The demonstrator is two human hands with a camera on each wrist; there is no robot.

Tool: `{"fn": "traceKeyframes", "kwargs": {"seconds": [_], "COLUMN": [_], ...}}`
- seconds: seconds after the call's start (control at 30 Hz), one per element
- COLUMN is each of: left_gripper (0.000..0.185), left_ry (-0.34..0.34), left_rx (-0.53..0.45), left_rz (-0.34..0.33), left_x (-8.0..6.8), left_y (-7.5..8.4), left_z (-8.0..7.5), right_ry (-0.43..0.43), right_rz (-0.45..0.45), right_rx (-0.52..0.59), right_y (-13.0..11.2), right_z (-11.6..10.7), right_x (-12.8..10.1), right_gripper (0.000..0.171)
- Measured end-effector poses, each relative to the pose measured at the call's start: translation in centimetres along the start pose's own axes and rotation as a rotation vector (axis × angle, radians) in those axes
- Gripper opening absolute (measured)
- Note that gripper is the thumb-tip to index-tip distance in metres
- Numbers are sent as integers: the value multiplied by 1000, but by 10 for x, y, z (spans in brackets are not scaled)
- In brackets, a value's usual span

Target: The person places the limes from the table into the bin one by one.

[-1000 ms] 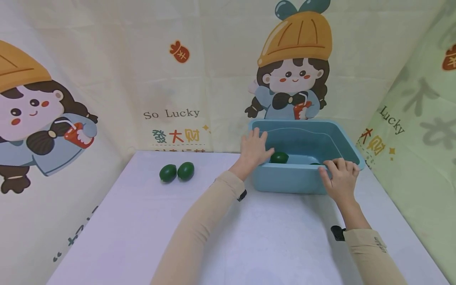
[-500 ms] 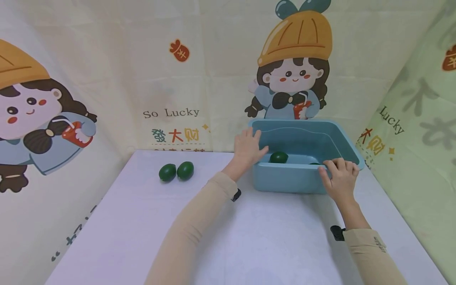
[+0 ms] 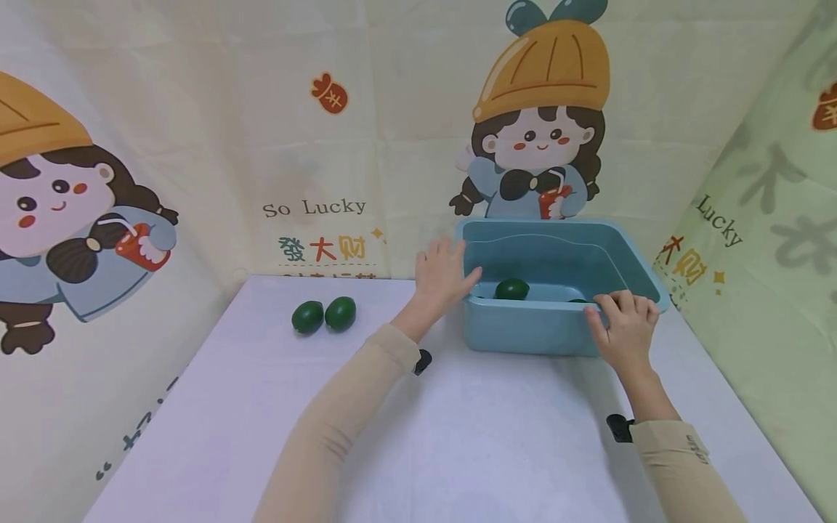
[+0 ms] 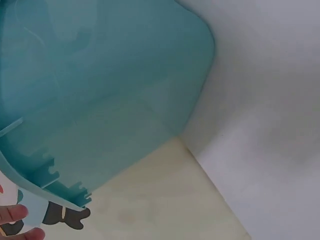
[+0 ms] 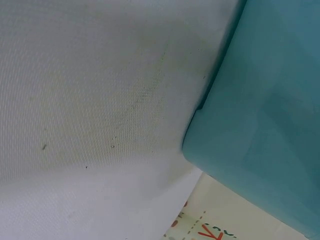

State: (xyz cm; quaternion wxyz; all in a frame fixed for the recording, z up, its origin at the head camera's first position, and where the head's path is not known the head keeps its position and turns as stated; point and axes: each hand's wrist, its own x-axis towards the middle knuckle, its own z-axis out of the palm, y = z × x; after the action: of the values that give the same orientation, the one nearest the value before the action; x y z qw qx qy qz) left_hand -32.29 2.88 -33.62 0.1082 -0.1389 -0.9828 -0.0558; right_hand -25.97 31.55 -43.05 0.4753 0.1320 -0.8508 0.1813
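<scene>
A teal plastic tub stands at the back right of the white table. One dark green round fruit lies inside it, and the top of a second fruit shows just behind the front wall. My right hand grips the tub's front rim, fingers curled over the edge. My left hand hovers with fingers spread just outside the tub's left front corner and holds nothing. In the left wrist view the tub's outer wall fills the frame, with fingertips at the lower left. The right wrist view shows the tub's corner.
Two more dark green fruits lie side by side on the table at the back left. Printed cartoon cloth hangs close behind and along both sides. A black wrist strap shows at my right sleeve.
My left hand has drawn back leftward, from over the tub's left rim to just outside it. The right hand and the tub have stayed put.
</scene>
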Motion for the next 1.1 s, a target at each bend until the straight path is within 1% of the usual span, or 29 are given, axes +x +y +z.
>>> {"fn": "traceKeyframes", "kwargs": {"seconds": [0.13,0.27,0.63,0.97,1.1], "left_gripper": [61,61,60,62,61], "left_ry": [29,49,80,123,132], "left_rx": [-36,-48,-40,-42,-27], "left_rz": [-20,-30,-59,-71,-77], "left_x": [-4,-9,-18,-23,-25], "left_y": [-5,-11,-26,-39,-45], "left_z": [-2,-2,-1,2,3], "right_ry": [0,2,15,22,18], "right_rz": [1,0,-2,-9,-5], "right_rx": [2,2,6,6,8], "right_y": [0,-1,0,0,-1], "right_z": [0,0,0,0,1], "right_x": [0,1,0,0,0], "right_gripper": [64,63,63,61,62]}}
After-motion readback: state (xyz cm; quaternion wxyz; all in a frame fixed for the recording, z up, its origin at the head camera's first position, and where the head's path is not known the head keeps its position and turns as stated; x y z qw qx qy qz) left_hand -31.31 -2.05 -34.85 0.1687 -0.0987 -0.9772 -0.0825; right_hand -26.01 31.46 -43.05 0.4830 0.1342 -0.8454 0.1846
